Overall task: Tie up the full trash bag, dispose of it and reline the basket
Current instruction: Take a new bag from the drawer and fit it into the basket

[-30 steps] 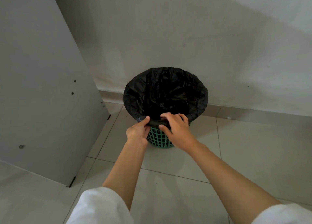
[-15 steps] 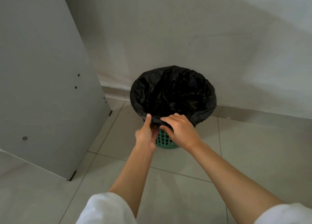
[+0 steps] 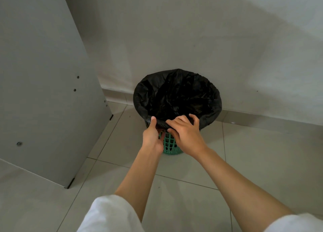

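Below, from the head camera: your left hand [image 3: 152, 138] and right hand [image 3: 187, 135] meet at the near edge of a black trash bag [image 3: 176, 93] that lines a green lattice basket [image 3: 172, 145]. The left hand's thumb lies along the bag's folded rim while its fingers tuck beneath the overhang, pinching the plastic against the basket's side. Just beside it, the right hand curls over the same rim, fingers bent across the top of the fold and thumb below it, gripping the bag's edge. The two hands are close together, nearly touching.

The bag's mouth opens wide beyond your fingertips, its black plastic stretched around the whole rim and crumpled loosely inside; what lies within cannot be made out. Only the basket's lower wall shows, directly beneath and between your hands. The basket stands upright on a pale tiled floor [image 3: 262, 162], close to a white wall [image 3: 192, 30] on the far side of the hands. Well to the left of your left hand, a grey panel [image 3: 43, 92] with small screw holes leans into view. White sleeves [image 3: 108, 214] cover your upper arms, nearest the camera.
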Available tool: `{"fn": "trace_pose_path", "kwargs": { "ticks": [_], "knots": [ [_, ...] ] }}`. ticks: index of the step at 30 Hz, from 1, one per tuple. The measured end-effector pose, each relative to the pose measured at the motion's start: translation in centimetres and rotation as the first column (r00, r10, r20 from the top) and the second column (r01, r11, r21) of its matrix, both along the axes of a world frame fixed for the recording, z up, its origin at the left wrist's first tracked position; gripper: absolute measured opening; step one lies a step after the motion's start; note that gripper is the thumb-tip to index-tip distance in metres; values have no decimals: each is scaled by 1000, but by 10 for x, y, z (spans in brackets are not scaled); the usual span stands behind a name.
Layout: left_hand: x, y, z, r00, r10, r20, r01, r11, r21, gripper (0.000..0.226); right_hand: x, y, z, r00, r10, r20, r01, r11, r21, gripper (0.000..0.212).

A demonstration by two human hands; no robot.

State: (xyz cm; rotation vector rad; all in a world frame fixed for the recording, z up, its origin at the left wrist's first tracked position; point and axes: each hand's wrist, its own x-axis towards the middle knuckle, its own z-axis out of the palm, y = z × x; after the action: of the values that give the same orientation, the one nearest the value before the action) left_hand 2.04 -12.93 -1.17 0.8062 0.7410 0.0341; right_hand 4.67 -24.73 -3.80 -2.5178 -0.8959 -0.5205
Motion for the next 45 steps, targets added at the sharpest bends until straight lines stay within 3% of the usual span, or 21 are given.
{"fn": "trace_pose_path", "kwargs": {
  "ticks": [4, 8, 10, 12, 15, 17, 20, 22, 24, 27, 31, 39, 45],
  "knots": [
    [-27, -8, -10, 996, -24, -85, 35, 991, 126, 37, -6, -27, -2, 997, -19, 78, 26, 996, -88, 28],
    [-30, 14, -9, 958, 206, -199, -112, 909, 401, 59, 2, -72, -2, 980, -169, 103, 181, 975, -127, 36],
    [-22, 31, -8, 955, 252, -154, -133, 833, 538, 51, 7, -83, 1, 945, -326, 12, 326, 943, -70, 37],
    [-11, 39, -6, 975, 203, -86, -116, 806, 580, 36, 6, -78, 5, 915, -396, -78, 400, 915, 50, 33],
    [-2, 37, -10, 984, 150, -96, -48, 739, 672, 28, -11, -55, 6, 947, -306, -99, 320, 924, 209, 40],
    [0, 26, -16, 984, 122, -128, 5, 705, 710, 31, -24, -38, 1, 966, -258, -7, 257, 956, 140, 37],
    [-5, -3, -15, 992, 30, -122, 49, 799, 599, 28, -28, -25, -3, 958, -254, 133, 258, 966, -12, 31],
    [-11, -19, -14, 990, 70, -125, -3, 883, 470, 35, -23, -26, -5, 943, -293, 157, 301, 953, -27, 28],
    [-14, -26, -20, 986, 96, -138, -43, 937, 348, 46, -20, -32, -9, 944, -298, 141, 306, 951, -44, 28],
    [-14, -28, -26, 997, -26, -71, 35, 992, 121, 61, -18, -35, -16, 967, -250, 57, 253, 967, -44, 30],
    [-5, -19, -28, 997, 69, -24, -72, 985, -160, 52, -15, -31, -19, 976, -213, -55, 214, 977, 11, 33],
    [11, 3, -26, 976, -64, -210, 43, 994, -100, 17, -16, -31, -18, 977, -206, -51, 208, 978, 26, 35],
    [26, 12, -31, 954, -30, -300, 19, 999, -40, 5, -17, -30, -17, 976, -216, -34, 216, 976, 19, 36]
  ]
}}
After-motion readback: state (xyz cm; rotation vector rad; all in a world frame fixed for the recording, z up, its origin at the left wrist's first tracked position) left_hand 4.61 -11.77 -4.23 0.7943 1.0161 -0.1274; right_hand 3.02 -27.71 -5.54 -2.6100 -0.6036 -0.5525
